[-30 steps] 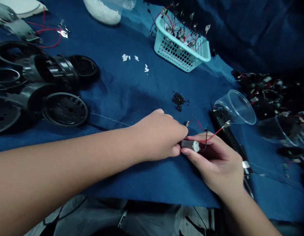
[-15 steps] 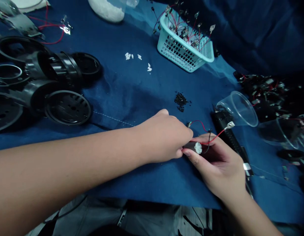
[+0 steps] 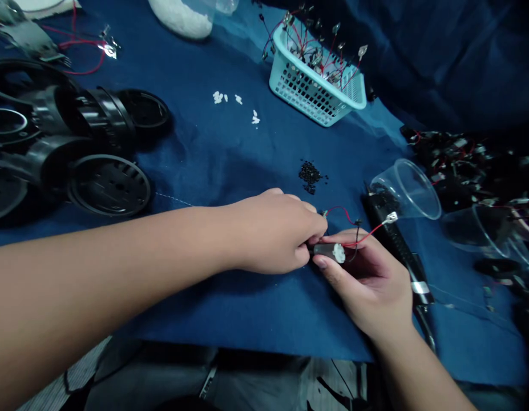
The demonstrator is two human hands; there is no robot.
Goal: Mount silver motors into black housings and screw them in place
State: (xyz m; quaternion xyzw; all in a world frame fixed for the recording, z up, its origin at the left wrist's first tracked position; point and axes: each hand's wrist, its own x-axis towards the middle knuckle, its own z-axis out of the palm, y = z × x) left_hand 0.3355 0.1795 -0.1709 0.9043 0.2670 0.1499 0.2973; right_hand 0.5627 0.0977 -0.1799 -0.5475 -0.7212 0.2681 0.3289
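Note:
My right hand point(image 3: 362, 279) holds a small dark cylindrical motor point(image 3: 326, 249) between thumb and fingers, with a white gear-like piece point(image 3: 339, 253) at its end. My left hand point(image 3: 275, 234) meets the motor's other end, its fingertips closed around it. Red and black wires point(image 3: 345, 212) run from the motor over my right hand. One red wire ends in a small metal terminal point(image 3: 391, 217). The motor's far end is partly hidden by my left fingers.
A blue cloth point(image 3: 230, 308) covers the table. On it are a turquoise basket point(image 3: 311, 85) of wired terminals, black round housings point(image 3: 108, 185), a clear cup point(image 3: 407, 191), a small heap of black bits point(image 3: 310, 176), and a long black tool point(image 3: 396, 251) close to my right hand.
The whole view has shifted slightly. Both hands stay together at the motor, with no clear change in grip.

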